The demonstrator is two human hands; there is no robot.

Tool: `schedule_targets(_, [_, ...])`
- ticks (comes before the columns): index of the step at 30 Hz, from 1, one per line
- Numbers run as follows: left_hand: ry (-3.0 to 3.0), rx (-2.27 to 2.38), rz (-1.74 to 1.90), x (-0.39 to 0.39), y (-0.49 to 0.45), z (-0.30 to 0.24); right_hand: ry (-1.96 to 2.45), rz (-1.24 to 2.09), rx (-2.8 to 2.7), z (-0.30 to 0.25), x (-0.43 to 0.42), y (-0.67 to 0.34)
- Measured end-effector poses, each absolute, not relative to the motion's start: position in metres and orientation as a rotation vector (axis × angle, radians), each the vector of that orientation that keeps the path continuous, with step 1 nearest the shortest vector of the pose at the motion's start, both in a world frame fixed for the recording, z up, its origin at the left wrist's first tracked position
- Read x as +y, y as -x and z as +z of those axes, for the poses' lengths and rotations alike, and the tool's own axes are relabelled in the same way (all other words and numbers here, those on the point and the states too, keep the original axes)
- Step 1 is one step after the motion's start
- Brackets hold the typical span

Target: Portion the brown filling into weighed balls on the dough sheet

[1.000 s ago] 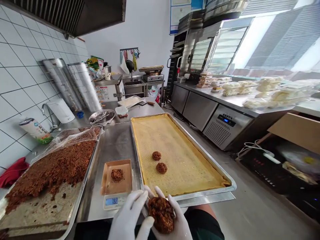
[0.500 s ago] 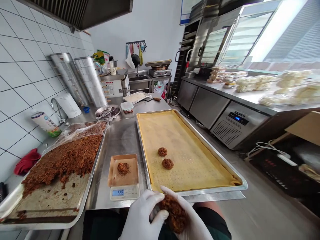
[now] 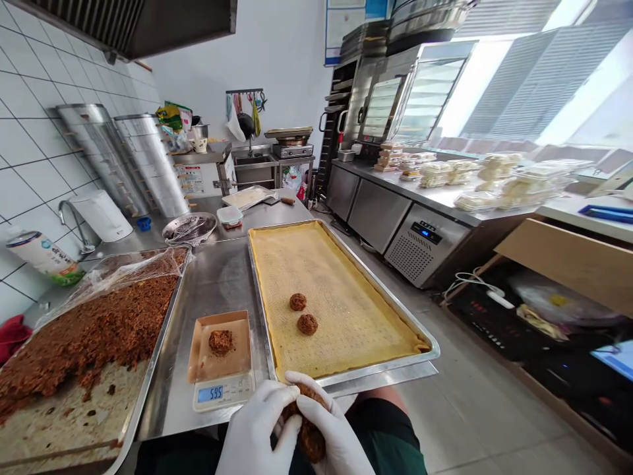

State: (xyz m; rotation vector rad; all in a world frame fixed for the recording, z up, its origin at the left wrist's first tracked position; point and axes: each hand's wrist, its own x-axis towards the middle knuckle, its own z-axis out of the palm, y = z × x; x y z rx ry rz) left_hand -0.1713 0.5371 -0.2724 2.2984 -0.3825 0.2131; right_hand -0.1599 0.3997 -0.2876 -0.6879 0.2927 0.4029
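brown lump (image 3: 312, 441) gripped from both sides

on the lined tray (image 3: 346, 284), open room runs past two balls (image 3: 307, 324) to the far edge. just off the near edge, the left hand (image 3: 260, 422) pinches the lump — the right hand (image 3: 339, 435) cups it — leaving it partly hidden between them.

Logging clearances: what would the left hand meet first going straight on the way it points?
The left hand would probably meet the brown lump first, then the right hand holding it; depth is unclear.
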Motion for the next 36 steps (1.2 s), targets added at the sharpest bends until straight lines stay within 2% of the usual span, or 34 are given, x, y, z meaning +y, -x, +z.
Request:
schedule_targets(7, [-2.283, -0.157, 0.069, 0.531, 0.165, -0.263, 0.635, 0.406, 0.313, -0.295, 0.401, 0.159])
schedule_targets(13, [-1.812, 0.140, -0.108, 0.537, 0.158, -0.265, 0.494, 0.417, 0.438, -0.297, 0.400, 0.160])
schedule_targets(19, [-2.098, -0.172, -0.014, 0.546, 0.165, -0.258, 0.548, 0.349, 0.351, -0.286, 0.403, 0.159])
schedule_targets(25, [-2.252, -0.164, 0.077, 0.543, 0.167, -0.255, 0.551, 0.373, 0.279, -0.284, 0.406, 0.160])
schedule_targets(31, [-2.176, 0.239, 0.123, 0.609, 0.147, -0.250, 0.390, 0.380, 0.351, -0.285, 0.381, 0.154])
schedule_targets(36, [-2.465, 0.186, 0.340, 0.663, 0.117, -0.252, 0.414, 0.354, 0.419, -0.287, 0.373, 0.152])
